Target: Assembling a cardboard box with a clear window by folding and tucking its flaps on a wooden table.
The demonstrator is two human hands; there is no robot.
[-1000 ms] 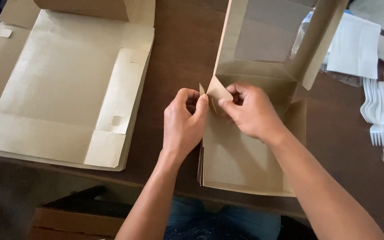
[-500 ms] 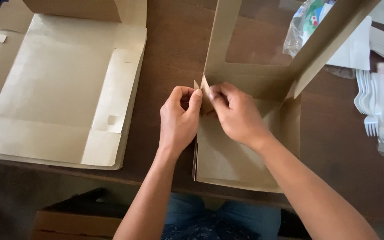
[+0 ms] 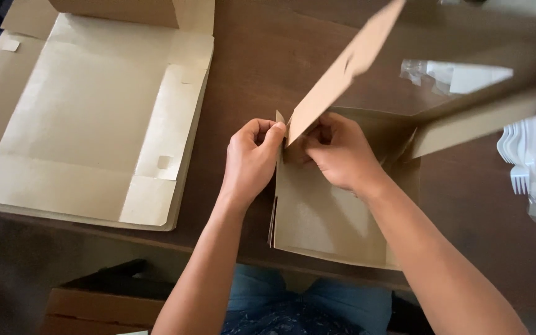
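Box-folding is only partly done. One brown cardboard box lies near the middle of the frame on the dark worktop, with its bottom flat and one flap standing up and leaning to the upper right. Its corner is not tucked in yet, and the other sides look loose. Left hand and right hand are close together at that corner, fingers curled and pinching small cardboard tabs. Another flat box waits at the left, not folded. White plastic forks sit at the right edge.
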